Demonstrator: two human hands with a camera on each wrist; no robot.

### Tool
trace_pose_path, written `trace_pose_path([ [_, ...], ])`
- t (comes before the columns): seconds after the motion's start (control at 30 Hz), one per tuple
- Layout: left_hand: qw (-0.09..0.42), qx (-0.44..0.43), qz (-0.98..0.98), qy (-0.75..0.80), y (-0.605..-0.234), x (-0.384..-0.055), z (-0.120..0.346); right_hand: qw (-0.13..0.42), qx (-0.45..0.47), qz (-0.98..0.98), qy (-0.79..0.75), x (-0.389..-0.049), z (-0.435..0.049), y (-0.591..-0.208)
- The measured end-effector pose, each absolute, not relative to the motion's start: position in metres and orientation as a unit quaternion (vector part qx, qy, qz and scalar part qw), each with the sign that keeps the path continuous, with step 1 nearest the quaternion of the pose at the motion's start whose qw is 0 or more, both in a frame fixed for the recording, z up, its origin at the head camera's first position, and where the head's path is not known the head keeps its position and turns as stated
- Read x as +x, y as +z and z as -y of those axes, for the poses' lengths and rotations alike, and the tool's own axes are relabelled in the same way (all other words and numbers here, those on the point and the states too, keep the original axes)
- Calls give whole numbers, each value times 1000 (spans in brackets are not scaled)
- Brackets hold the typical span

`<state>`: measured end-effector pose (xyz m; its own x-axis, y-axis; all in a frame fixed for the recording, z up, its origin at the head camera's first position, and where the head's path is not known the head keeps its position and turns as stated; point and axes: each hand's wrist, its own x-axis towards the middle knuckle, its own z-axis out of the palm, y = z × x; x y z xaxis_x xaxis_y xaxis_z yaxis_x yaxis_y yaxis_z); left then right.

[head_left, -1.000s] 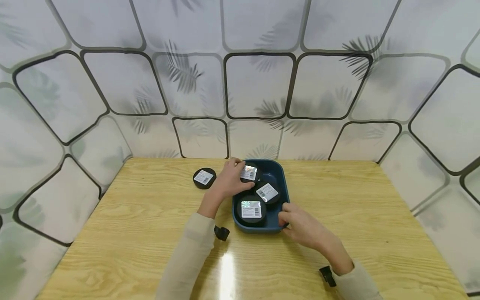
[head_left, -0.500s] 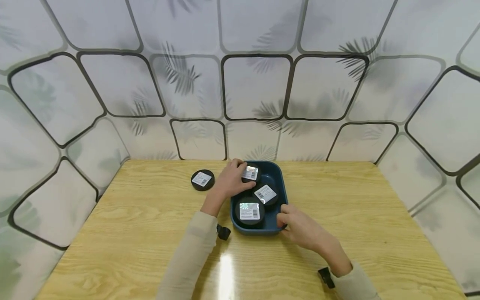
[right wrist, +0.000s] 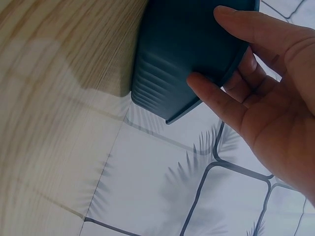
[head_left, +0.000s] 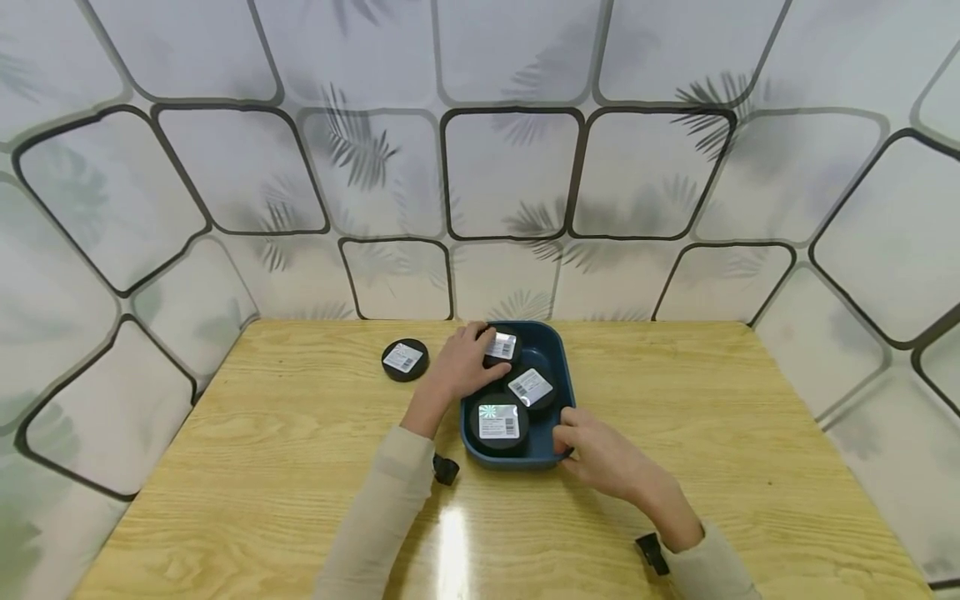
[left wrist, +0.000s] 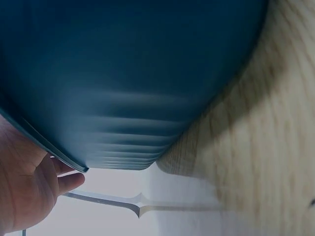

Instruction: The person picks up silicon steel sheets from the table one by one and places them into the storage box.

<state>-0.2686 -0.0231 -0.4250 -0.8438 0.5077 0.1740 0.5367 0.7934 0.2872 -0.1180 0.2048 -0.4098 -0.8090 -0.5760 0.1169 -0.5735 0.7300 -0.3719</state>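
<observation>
A dark blue bin [head_left: 561, 367] stands on the table with three black round containers, each with a white label, inside it. My left hand [head_left: 459, 363] reaches over the bin's left rim and holds the back container [head_left: 502, 345] between fingers and thumb. Nearer the front lie the middle container [head_left: 531, 388] and the front-left container [head_left: 499, 423]. My right hand [head_left: 600, 448] grips the bin's rim at the front right corner. In the right wrist view its thumb and a finger lie on the outer wall of the bin [right wrist: 172, 54], with other fingers behind the rim.
Another black round container [head_left: 405, 360] with a white label lies on the wooden table [head_left: 262, 467], left of the bin. A patterned wall covering [head_left: 517, 275] rises behind the table's back edge and on both sides.
The view has shifted slightly. Both hands keep nearly the same places on the back container and the bin, and the containers show no clear movement.
</observation>
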Motion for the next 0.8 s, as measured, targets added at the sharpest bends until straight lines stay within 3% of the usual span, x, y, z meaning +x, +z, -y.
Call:
trace_pose_path([
  [0.27, 38, -275, 948, -153, -425, -267, 23, -24, -321, -925, -202, -117, -205, -410],
  [0.8, 32, -270, 952, -139, -430, -264, 22, -17, -319, -926, -201, -118, -205, -411],
])
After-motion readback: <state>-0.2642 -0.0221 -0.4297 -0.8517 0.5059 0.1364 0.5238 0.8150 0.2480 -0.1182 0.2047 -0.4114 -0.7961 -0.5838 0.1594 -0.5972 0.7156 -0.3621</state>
